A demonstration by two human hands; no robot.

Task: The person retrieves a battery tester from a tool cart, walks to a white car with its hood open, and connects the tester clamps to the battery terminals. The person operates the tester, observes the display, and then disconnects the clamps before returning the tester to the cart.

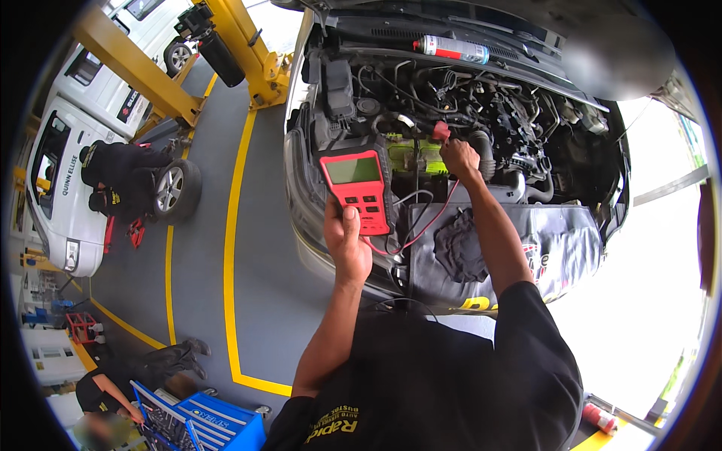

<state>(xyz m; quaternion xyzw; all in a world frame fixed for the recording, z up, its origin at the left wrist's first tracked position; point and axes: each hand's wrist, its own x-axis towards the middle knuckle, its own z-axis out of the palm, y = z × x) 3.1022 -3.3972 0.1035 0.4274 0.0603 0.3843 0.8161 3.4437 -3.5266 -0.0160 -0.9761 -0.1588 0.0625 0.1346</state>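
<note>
My left hand (348, 244) is wrapped round a red and black handheld battery tester (359, 194), its screen tilted up and the thumb lying along its lower edge. Leads, among them a red cable (444, 214), run from the tester into the engine bay. My right hand (459, 159) reaches over the front of the car, its fingers closed on a red clamp (441, 131). That clamp sits by the far edge of a bright green-yellow battery (404, 155). The fingertips partly hide whatever the clamp's jaws touch.
A dark cover (511, 240) drapes the car's front, with a crumpled black cloth (460, 244) on it. A spray can (455, 49) lies below the windscreen. Yellow lift posts (244, 56), a loose wheel (177, 189), a blue tool cart (218, 421) and several co-workers are to the left.
</note>
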